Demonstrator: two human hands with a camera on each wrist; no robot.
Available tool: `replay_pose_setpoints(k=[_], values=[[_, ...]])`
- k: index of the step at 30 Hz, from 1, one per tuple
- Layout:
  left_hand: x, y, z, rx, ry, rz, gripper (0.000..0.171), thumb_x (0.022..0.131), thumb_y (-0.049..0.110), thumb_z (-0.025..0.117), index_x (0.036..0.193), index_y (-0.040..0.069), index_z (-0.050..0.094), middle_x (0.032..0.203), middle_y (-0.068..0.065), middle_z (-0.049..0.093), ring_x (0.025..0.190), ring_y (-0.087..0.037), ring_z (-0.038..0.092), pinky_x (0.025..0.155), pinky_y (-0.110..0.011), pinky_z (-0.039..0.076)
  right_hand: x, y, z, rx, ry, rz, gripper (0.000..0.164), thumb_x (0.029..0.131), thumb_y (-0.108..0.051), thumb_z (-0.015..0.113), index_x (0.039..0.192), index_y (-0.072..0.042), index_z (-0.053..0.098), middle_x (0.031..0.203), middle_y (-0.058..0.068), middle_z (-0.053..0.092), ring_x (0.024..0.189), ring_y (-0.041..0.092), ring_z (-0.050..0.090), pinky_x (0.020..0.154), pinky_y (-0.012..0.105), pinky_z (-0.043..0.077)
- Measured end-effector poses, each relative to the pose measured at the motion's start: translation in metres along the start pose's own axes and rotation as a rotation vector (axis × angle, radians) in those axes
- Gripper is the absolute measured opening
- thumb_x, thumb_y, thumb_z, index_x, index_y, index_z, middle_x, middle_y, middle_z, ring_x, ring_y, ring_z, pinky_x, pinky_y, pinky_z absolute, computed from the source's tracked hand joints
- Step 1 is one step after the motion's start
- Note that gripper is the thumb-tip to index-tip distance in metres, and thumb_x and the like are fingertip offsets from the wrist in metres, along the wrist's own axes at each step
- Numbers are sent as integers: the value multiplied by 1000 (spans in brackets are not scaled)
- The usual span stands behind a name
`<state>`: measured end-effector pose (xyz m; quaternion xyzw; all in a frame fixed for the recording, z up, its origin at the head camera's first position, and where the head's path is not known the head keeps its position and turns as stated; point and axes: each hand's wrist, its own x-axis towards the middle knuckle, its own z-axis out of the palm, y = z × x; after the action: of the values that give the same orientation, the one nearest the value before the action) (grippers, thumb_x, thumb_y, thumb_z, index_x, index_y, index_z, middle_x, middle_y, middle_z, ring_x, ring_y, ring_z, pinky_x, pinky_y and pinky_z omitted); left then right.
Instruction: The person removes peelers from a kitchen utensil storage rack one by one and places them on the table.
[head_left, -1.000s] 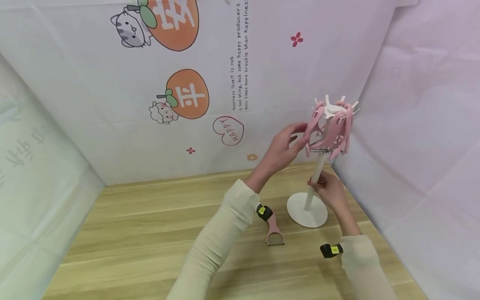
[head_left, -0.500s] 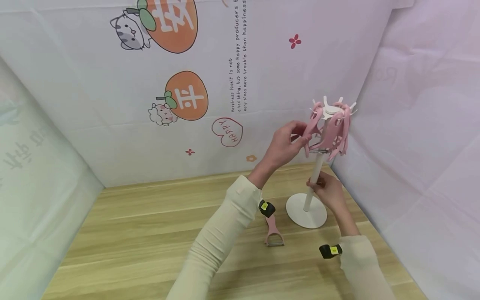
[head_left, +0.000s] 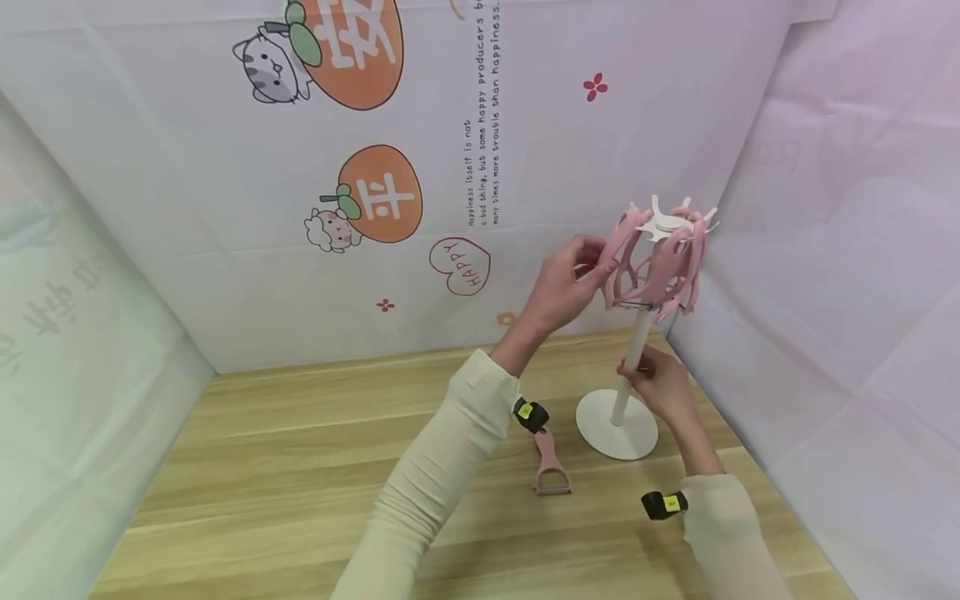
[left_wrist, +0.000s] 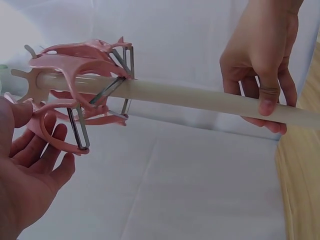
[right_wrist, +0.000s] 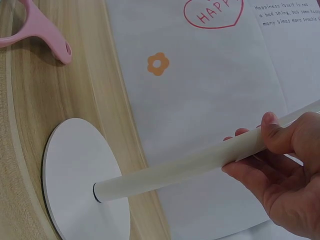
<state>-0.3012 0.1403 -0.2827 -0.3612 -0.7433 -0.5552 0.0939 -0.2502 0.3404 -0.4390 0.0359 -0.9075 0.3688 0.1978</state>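
A white stand with a round base [head_left: 596, 425] and a ring of hooks [head_left: 666, 223] on top carries several pink peelers [head_left: 666, 265]. With thumb and fingers, my left hand [head_left: 567, 283] pinches the handle of a pink peeler [head_left: 617, 243] at the stand's left side. In the left wrist view that peeler's blade [left_wrist: 80, 131] points toward the pole, and its handle end lies by the hooks. Whether it still hangs on a hook I cannot tell. My right hand [head_left: 662, 387] grips the white pole [right_wrist: 200, 162] below the peelers, thumb and fingers round it.
Another pink peeler [head_left: 547, 454] lies on the wooden table [head_left: 315, 467], left of the base and partly behind the left wrist's black camera [head_left: 531, 415]. White printed cloth [head_left: 525, 150] walls stand behind and at both sides, the right one close to the stand.
The left hand has drawn its peeler slightly left and outward, so it stands farther from the pole. The right hand keeps its hold on the pole. The head view has shifted slightly.
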Motion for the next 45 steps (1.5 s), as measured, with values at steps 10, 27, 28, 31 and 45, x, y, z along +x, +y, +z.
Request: replay_pose_setpoints(k=[10, 27, 28, 31, 45], values=[[-14, 5, -13, -98, 2, -7, 33, 99, 13, 62, 129, 1, 54, 109, -15, 67, 99, -16, 64, 92, -18, 53, -3, -4, -1, 6, -1, -1, 10, 90, -6, 71, 97, 2, 69, 93, 22, 74, 89, 37, 73, 77, 46, 58], [-67, -15, -20, -159, 28, -93, 31, 93, 1, 67, 122, -4, 58, 98, -19, 71, 85, -15, 69, 80, -20, 57, -5, -10, -8, 11, -42, 9, 15, 93, -8, 69, 101, 4, 68, 100, 26, 73, 96, 43, 71, 78, 47, 59], [-71, -16, -21, -162, 30, -103, 31, 92, 0, 67, 121, -4, 59, 98, -19, 70, 86, -16, 70, 80, -20, 58, -5, -10, -8, 9, -43, 10, 15, 92, -8, 69, 101, 4, 67, 100, 26, 73, 96, 43, 71, 79, 48, 59], [-82, -22, -23, -183, 41, -130, 29, 91, -1, 68, 119, -5, 60, 100, -21, 70, 90, -20, 71, 81, -22, 58, -5, -11, -7, -1, -47, 10, 16, 92, -9, 70, 102, 4, 67, 101, 26, 73, 96, 43, 71, 78, 46, 59], [-130, -51, -24, -303, 111, -371, 26, 91, -6, 65, 117, -8, 62, 99, -23, 70, 85, -14, 68, 76, -26, 61, -4, -8, -5, -6, -44, 9, 16, 91, -8, 71, 102, 4, 68, 99, 26, 73, 96, 45, 71, 78, 51, 58]])
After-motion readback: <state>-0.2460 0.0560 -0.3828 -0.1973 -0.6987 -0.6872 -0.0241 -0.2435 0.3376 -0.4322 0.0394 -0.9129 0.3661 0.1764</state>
